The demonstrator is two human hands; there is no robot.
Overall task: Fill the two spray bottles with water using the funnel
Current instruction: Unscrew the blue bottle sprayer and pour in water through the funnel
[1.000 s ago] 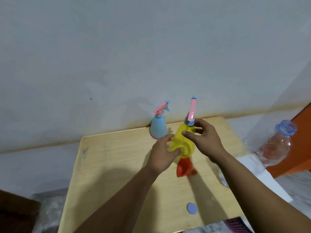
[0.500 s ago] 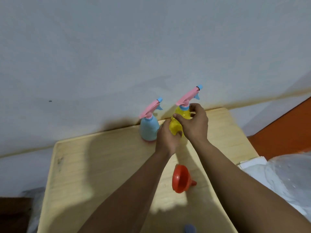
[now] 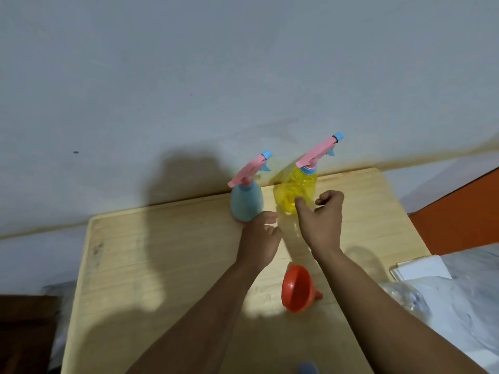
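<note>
Two spray bottles stand upright at the far edge of the wooden table (image 3: 151, 265), each with a pink trigger head on. The blue bottle (image 3: 246, 202) is on the left, the yellow bottle (image 3: 295, 188) on the right. My left hand (image 3: 260, 242) hovers just in front of the blue bottle, fingers loosely apart, holding nothing. My right hand (image 3: 322, 220) is just in front of the yellow bottle, fingers curled but apart, thumb near the bottle's lower side, not gripping it. An orange funnel (image 3: 297, 290) lies on its side on the table between my forearms.
A wall rises right behind the table. A clear plastic water bottle (image 3: 405, 298) lies on white sheeting at the right. A blue cap (image 3: 306, 369) sits at the table's near edge. An orange surface (image 3: 459, 211) shows at the right.
Both hands have let go of the yellow bottle, which now stands by the wall beside the blue one. The hands have drawn back toward me and opened.
</note>
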